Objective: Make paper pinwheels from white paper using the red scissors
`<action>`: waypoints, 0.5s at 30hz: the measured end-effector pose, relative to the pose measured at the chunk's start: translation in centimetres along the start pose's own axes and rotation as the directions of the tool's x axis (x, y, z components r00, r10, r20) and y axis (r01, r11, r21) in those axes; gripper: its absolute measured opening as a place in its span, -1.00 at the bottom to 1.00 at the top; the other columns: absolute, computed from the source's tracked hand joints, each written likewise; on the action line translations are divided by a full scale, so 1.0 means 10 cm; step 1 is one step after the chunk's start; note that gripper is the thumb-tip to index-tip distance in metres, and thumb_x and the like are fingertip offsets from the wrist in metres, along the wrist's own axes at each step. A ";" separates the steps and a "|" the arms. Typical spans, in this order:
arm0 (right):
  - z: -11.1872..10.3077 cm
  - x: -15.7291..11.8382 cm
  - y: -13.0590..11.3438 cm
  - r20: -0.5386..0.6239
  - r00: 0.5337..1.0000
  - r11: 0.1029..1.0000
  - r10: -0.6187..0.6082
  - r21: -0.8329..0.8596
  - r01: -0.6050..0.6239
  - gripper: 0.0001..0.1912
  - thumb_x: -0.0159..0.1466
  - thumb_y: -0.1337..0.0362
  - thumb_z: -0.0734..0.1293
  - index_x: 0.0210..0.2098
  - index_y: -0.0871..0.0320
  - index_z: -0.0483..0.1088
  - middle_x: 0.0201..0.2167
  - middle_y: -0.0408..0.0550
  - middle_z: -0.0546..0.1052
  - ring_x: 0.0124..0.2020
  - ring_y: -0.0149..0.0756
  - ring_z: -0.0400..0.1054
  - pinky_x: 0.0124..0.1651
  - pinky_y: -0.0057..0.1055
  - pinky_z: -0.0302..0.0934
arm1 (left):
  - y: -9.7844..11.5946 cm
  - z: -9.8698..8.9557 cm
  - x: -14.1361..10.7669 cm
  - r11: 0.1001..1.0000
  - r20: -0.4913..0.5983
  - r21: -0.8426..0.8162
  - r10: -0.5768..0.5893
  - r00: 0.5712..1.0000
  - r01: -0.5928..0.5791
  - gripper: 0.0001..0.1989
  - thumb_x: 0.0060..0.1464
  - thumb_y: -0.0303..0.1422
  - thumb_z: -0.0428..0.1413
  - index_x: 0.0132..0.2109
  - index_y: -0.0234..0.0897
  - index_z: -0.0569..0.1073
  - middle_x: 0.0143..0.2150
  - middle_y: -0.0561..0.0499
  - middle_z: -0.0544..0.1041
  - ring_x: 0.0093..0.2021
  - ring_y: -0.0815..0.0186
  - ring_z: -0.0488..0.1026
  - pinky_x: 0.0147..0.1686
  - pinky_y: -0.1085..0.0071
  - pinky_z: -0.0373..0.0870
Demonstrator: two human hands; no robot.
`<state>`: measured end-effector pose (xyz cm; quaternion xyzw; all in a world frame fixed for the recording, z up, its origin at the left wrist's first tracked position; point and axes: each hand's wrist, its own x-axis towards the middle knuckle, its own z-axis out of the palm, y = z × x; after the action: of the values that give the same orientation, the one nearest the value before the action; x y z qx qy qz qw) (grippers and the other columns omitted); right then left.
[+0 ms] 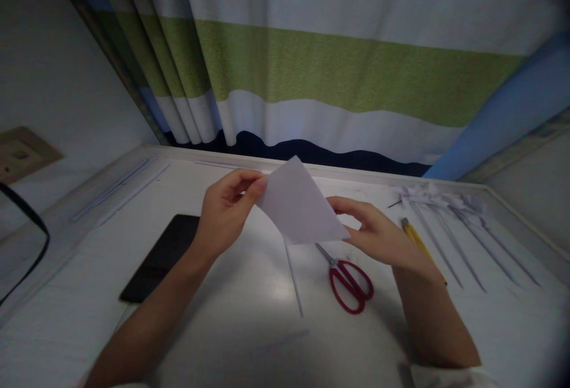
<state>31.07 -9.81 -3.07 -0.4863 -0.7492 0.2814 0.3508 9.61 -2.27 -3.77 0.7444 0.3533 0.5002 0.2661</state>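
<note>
A small white sheet of paper (299,205) is held up above the table, tilted so that one corner points away from me. My left hand (230,207) pinches its left corner between thumb and fingers. At the right corner, my right hand (371,228) has its thumb and fingers closed about the edge. Below the paper lie scissors with red handles (351,284), their blades partly covered by the sheet. A thin white paper stick (294,281) rests on the table just left of the scissors.
A black tablet or phone (162,257) lies by my left forearm. At right are a yellow utility knife (421,242) and several white paper sticks (465,245) with crumpled paper ends. More thin strips (129,189) lie at the far left. A striped curtain (329,67) hangs behind the table.
</note>
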 end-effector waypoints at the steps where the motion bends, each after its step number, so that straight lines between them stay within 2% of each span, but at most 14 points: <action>1: -0.01 0.00 -0.01 0.014 1.000 0.999 -0.002 0.041 0.001 -0.76 0.14 0.31 0.26 -0.17 0.09 0.35 -0.21 -0.08 0.48 -0.18 -0.29 0.33 -0.12 -0.36 0.21 | -0.02 0.02 0.01 0.996 0.017 -0.061 -0.060 0.998 0.061 -0.91 0.06 -0.35 -0.02 -0.33 -0.28 0.34 -0.48 0.08 0.46 -0.49 0.44 0.39 -0.55 0.55 0.32; 4: -0.04 -0.01 -0.03 0.016 1.000 0.995 0.022 0.098 -0.024 -0.84 0.10 0.26 0.31 -0.30 0.11 0.41 -0.32 -0.12 0.51 -0.24 -0.28 0.35 -0.14 -0.37 0.21 | -0.03 0.05 0.02 0.923 0.141 -0.268 -0.245 0.959 0.276 -0.91 0.07 -0.33 -0.04 -0.28 -0.25 0.25 -0.60 0.15 0.41 -0.63 0.46 0.34 -0.66 0.57 0.24; 7: -0.07 -0.03 -0.03 0.031 0.994 0.982 0.102 0.158 -0.106 -0.87 0.11 0.23 0.30 -0.37 0.13 0.43 -0.38 -0.12 0.51 -0.30 -0.29 0.35 -0.22 -0.41 0.22 | -0.02 0.07 -0.01 0.830 0.301 -0.369 -0.320 0.898 0.419 -0.87 0.06 -0.29 -0.03 -0.26 -0.24 0.21 -0.61 0.17 0.39 -0.66 0.48 0.31 -0.68 0.59 0.19; 10: -0.07 -0.05 0.00 0.008 0.978 0.960 0.207 0.189 -0.205 -0.81 0.17 0.20 0.23 -0.41 0.15 0.42 -0.45 -0.12 0.49 -0.40 -0.33 0.33 -0.37 -0.45 0.23 | -0.03 0.08 -0.04 0.835 0.411 -0.332 -0.290 0.864 0.439 -0.84 0.06 -0.27 -0.01 -0.26 -0.25 0.22 -0.57 0.15 0.39 -0.62 0.48 0.31 -0.63 0.58 0.19; 12: -0.07 -0.06 0.01 -0.015 0.971 0.964 0.237 0.126 -0.233 -0.77 0.17 0.18 0.23 -0.49 0.17 0.41 -0.53 -0.13 0.45 -0.48 -0.35 0.30 -0.45 -0.47 0.20 | -0.04 0.08 -0.06 0.872 0.420 -0.285 -0.261 0.869 0.399 -0.81 0.05 -0.28 0.00 -0.20 -0.25 0.24 -0.50 0.12 0.41 -0.49 0.43 0.36 -0.50 0.53 0.26; 15: -0.06 -0.06 0.00 -0.035 0.972 0.972 0.233 -0.017 -0.234 -0.73 0.16 0.16 0.24 -0.55 0.19 0.40 -0.60 -0.14 0.41 -0.55 -0.38 0.25 -0.54 -0.50 0.14 | -0.06 0.07 -0.05 0.902 0.404 -0.220 -0.263 0.876 0.372 -0.68 0.07 -0.23 -0.04 -0.04 -0.22 0.19 -0.27 0.01 0.43 -0.26 0.33 0.38 -0.36 0.45 0.30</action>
<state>31.73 -10.30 -2.89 -0.5792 -0.6839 0.3047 0.3225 10.00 -2.36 -4.75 0.7076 0.3388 0.3488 0.5127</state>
